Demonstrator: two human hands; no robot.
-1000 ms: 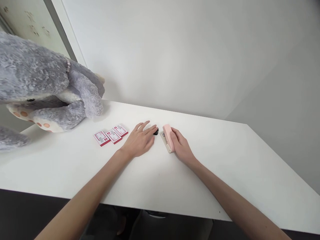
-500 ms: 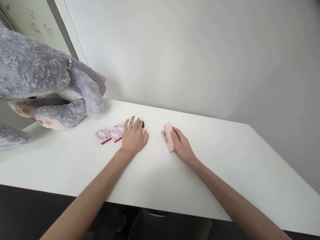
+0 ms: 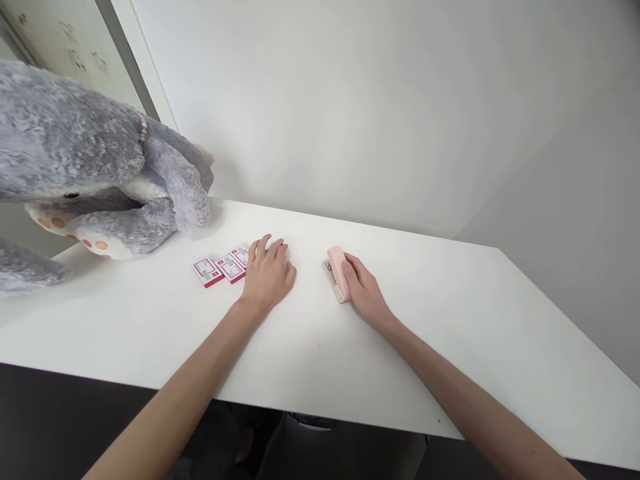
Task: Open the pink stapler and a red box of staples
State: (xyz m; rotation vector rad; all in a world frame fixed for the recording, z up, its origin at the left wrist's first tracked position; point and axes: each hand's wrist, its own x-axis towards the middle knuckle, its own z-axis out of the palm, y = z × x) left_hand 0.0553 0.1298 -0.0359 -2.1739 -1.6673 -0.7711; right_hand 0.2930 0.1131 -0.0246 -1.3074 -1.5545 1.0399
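1. Holding the pink stapler (image 3: 339,272) on the tabletop (image 3: 320,373); the right hand (image 3: 367,289) is clamping its grip around it;
2. the left hand (image 3: 269,277) is resting beside the boxes (image 3: 207,271); whether it is grasping anything, I cannot tell;
3. the next move is probably calling for steadiness.

Stapler (image 3: 340,272), one: pink top, cream base, lying on its side in your right hand (image 3: 366,288), hinge end nearer you, top and base parted. Small boxes (image 3: 229,268), three: white, red-edged, flat, grouped beside your left hand (image 3: 267,275), the rightmost partly hidden.
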